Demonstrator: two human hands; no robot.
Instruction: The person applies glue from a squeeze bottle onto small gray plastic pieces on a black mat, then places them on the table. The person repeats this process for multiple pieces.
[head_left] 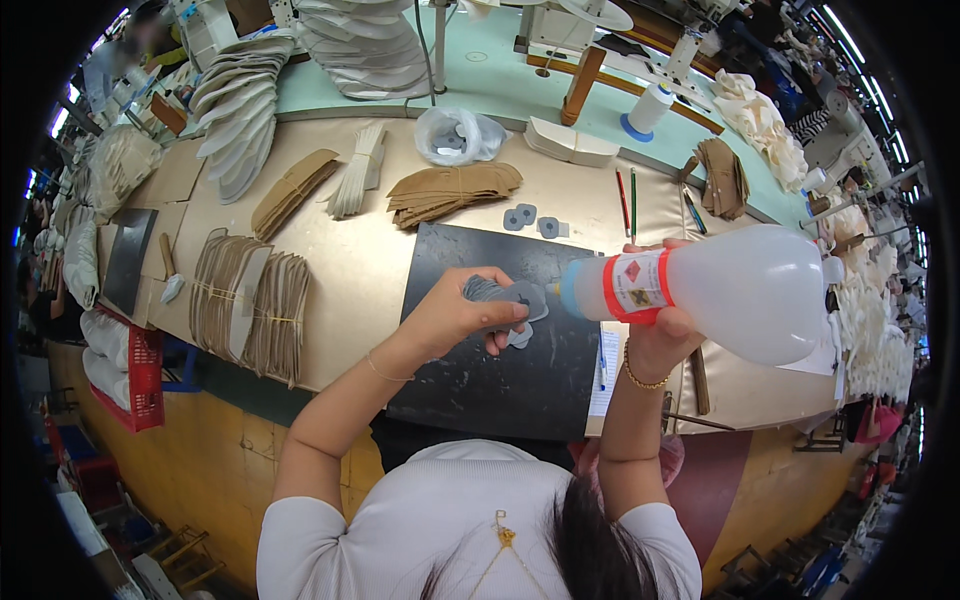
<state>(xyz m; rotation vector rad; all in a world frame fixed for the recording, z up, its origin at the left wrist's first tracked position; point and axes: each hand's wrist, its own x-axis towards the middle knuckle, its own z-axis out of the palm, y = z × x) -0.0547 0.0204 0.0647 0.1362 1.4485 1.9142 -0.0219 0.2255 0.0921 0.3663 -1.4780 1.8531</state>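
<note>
My left hand [462,312] is closed round a fanned stack of small grey pieces [512,294], its thumb pressing on the top one. In my right hand [662,330] lies a translucent white plastic bottle [752,290], tipped on its side with fingers wrapped about its neck. A red-edged label circles that neck. The bottle's blue collar and narrow nozzle [553,288] point left, right beside the grey stack; whether they touch I cannot tell. Below both hands is a black board [480,385]. More grey pieces [519,337] lie on it, partly hidden under my left hand.
Bundles of brown pieces [455,190] and tied stacks [250,300] cover the table's left and back. Loose grey pieces [548,228], pencils [628,205] and a plastic bag [458,135] lie beyond the board. A pen on paper [602,365] sits at its right. A thread cone [650,110] stands farther back.
</note>
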